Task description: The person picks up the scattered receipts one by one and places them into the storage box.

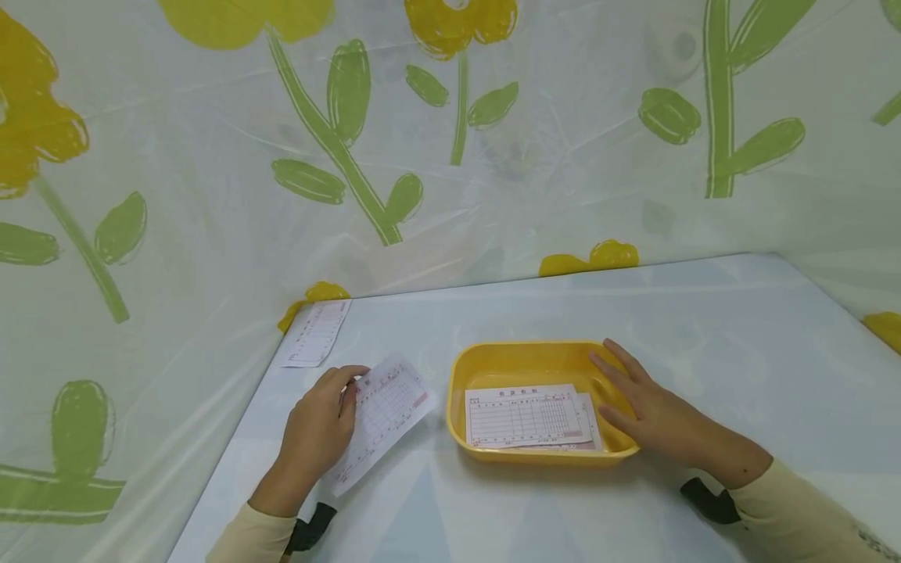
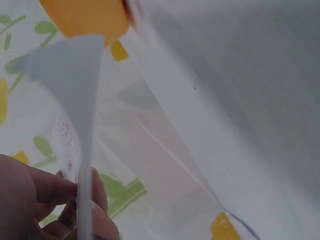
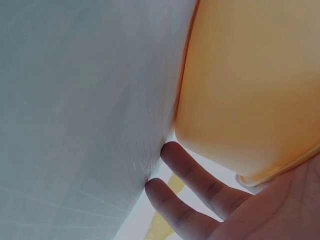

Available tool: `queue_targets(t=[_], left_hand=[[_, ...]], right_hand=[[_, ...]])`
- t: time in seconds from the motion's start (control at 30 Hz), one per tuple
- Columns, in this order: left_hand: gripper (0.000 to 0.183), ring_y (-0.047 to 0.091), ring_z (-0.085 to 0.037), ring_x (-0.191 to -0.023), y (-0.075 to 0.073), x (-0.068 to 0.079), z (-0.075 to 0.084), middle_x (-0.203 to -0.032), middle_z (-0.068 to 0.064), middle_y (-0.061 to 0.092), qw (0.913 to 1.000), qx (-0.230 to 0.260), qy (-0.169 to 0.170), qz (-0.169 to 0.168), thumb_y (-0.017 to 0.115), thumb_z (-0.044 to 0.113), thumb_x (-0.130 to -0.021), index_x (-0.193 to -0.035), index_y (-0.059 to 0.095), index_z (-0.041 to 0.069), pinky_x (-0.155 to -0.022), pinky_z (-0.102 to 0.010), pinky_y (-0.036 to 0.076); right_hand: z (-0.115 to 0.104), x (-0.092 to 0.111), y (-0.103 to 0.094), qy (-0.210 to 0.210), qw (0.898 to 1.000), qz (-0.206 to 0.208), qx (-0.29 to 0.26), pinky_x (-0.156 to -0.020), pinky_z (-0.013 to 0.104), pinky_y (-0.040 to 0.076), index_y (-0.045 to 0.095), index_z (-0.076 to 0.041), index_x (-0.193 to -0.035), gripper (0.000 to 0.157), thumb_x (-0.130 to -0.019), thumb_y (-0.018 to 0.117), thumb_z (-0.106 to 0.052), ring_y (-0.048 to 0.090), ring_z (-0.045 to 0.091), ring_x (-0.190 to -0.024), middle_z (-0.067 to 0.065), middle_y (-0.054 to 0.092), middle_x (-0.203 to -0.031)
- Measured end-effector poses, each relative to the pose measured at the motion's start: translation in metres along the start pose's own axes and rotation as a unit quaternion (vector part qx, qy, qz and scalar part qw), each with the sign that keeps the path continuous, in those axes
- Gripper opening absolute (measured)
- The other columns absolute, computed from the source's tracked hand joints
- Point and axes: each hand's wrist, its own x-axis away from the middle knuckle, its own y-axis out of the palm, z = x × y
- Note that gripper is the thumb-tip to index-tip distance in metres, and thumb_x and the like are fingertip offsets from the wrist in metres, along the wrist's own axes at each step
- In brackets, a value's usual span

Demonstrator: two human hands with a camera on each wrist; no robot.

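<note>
My left hand point(image 1: 317, 426) pinches a printed paper form point(image 1: 387, 414) between thumb and fingers, left of a yellow plastic tray point(image 1: 461, 367). Seen from the left wrist, the sheet point(image 2: 80, 85) curves up out of the fingers point(image 2: 60, 187). Inside the tray lie more printed forms point(image 1: 524, 414), overlapping, with a table grid and a small pink box on the top one. At the tray's right end is my right hand point(image 1: 651, 407), fingers spread and fairly straight over the rim. The right wrist view has two fingertips point(image 3: 172, 150) beside the tray's outer wall point(image 3: 250, 85), low by the tabletop.
Another printed form point(image 1: 317, 335) lies alone at the table's far left corner. The pale blue tabletop point(image 1: 739, 352) ends at the back against a white curtain point(image 1: 563, 180) with yellow flowers and green leaves. Dark straps point(image 1: 707, 500) are at both wrists.
</note>
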Motion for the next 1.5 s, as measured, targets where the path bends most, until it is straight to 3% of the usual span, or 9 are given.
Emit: queue_targets(t=[0.4,0.57,1.03,1.23,1.5], left_hand=[[0.027,0.053,-0.011,-0.066,-0.001,-0.003,0.008,-0.098,-0.007,0.067,0.9989,0.007,0.024,0.041,0.061,0.003,-0.096,-0.121,0.066,0.01,-0.051,-0.019,0.042],[0.027,0.058,-0.014,-0.069,-0.003,-0.004,0.012,-0.105,-0.009,0.068,0.9986,0.017,0.027,0.041,0.061,0.003,-0.096,-0.121,0.067,0.008,-0.055,-0.02,0.047],[0.026,0.053,-0.01,-0.066,0.004,-0.013,0.03,-0.099,-0.006,0.068,0.9971,0.032,0.056,0.04,0.061,0.003,-0.096,-0.121,0.067,0.01,-0.052,-0.019,0.044],[0.025,0.05,-0.007,-0.064,0.009,-0.014,0.037,-0.098,-0.005,0.068,0.9969,0.039,0.06,0.032,0.06,0.003,-0.096,-0.119,0.067,0.01,-0.05,-0.018,0.041],[0.026,0.052,-0.007,-0.065,0.013,-0.017,0.046,-0.105,-0.003,0.069,0.9961,0.045,0.069,0.031,0.06,0.004,-0.096,-0.119,0.067,0.012,-0.051,-0.017,0.042]], right_hand=[[0.0,0.0,0.0,0.011,1.0,-0.009,-0.007,-0.096,0.067,0.046,0.02,-0.013,-0.16,0.072,-0.102,0.052,-0.042,0.03,0.054,-0.142,0.014,-0.001,-0.168],[-0.001,0.0,0.0,0.015,1.0,-0.01,-0.01,-0.096,0.068,0.045,0.021,-0.013,-0.16,0.073,-0.102,0.052,-0.043,0.029,0.054,-0.143,0.015,0.001,-0.168],[0.001,0.002,0.001,0.011,1.0,-0.004,-0.013,-0.097,0.069,0.044,0.017,-0.014,-0.161,0.074,-0.102,0.052,-0.042,0.028,0.053,-0.143,0.013,0.0,-0.169],[0.001,0.002,0.002,0.014,1.0,-0.002,-0.017,-0.1,0.068,0.042,0.008,-0.016,-0.162,0.08,-0.101,0.052,-0.043,0.028,0.051,-0.145,0.012,0.001,-0.169],[0.001,0.001,0.001,0.026,1.0,-0.011,-0.009,-0.108,0.065,0.036,0.001,-0.01,-0.161,0.086,-0.101,0.051,-0.047,0.023,0.047,-0.148,0.014,0.001,-0.169]])
